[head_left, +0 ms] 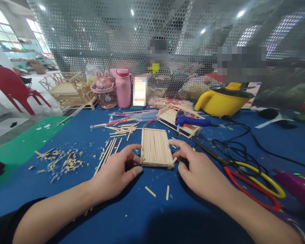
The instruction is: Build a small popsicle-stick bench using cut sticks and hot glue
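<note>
Nearest, lower centre of frame: two offcuts [150,191] loose on the blue tabletop [112,217]; were the work drawn over them, it could sit uneven. Stick panel [156,147] lies at frame centre, between the hands. Left hand [119,166] half curled, thumb parted from fingers, fingertips at the panel's left edge. Right hand [195,166] likewise loosely spread at the right edge; pressure applied, cannot tell. Main risk, as judged: unequal push from the two sides skews the panel or springs a joint, the sticks being thin. A short stub [175,160] angled at the near right corner seems easily knocked by the right fingers. Right of centre, scissors [225,162] lie close by the right forearm; a careless sweep could catch them. Farther up, the glue gun [193,121] rests against a second stick frame [167,114]; a tug on its black cord [251,135] could drag both. Panel appearance, near to far: thicker near edge with uneven right corner; pale sticks side by side, running away from the wearer, a thin dark gap near the middle; a single cross stick along the far edge.
</note>
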{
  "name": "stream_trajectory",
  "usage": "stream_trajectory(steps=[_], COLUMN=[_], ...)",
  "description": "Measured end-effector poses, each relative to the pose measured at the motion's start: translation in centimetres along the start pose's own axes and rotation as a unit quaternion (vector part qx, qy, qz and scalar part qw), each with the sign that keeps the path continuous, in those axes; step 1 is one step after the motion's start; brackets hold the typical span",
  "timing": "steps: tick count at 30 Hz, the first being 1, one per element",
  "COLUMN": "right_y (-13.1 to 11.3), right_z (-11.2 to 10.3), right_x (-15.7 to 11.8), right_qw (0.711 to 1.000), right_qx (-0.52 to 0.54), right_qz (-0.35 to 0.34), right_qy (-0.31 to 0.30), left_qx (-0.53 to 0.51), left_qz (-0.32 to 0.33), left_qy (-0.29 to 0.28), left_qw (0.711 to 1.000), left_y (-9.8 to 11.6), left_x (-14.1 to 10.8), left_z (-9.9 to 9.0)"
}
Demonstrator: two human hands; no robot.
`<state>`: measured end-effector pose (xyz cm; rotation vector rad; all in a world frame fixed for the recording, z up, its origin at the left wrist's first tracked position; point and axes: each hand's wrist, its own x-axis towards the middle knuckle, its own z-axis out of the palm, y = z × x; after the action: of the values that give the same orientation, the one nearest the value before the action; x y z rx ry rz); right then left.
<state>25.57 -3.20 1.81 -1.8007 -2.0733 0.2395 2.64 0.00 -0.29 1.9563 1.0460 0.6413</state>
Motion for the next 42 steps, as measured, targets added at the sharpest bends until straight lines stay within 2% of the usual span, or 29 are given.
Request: stream_trajectory(steps=[5, 11, 13, 17, 23, 42], right_y=[0.2, 0.9, 1.1, 1.2, 0.9, 0.9], right_z=[-0.1, -0.4, -0.5, -0.6, -0.2, 0.1], right_x=[0.0, 0.4, 0.5, 0.5, 0.4, 0.4], right_qw=[1.000, 0.997, 0.996, 0.995, 0.988, 0.988], right_qx=[-0.022, -0.047, -0.053, -0.097, -0.137, -0.135], right_qz=[-0.004, -0.009, -0.009, -0.012, -0.059, -0.072], right_qy=[-0.009, 0.060, 0.065, 0.021, -0.047, -0.038], left_qx=[0.033, 0.094, 0.133, 0.188, 0.223, 0.226], left_qz=[-0.010, 0.002, 0.011, 0.041, 0.070, 0.088], left_qy=[0.006, 0.032, 0.044, 0.037, 0.032, 0.034], left_qw=[0.999, 0.995, 0.990, 0.981, 0.972, 0.970], left_y=[0.5, 0.0, 0.1, 0.2, 0.1, -0.1], left_x=[-0.8, -1.1, -1.1, -1.2, -1.1, -0.8], left_z=[0.5, -0.3, -0.5, -0.5, 0.1, 0.3])
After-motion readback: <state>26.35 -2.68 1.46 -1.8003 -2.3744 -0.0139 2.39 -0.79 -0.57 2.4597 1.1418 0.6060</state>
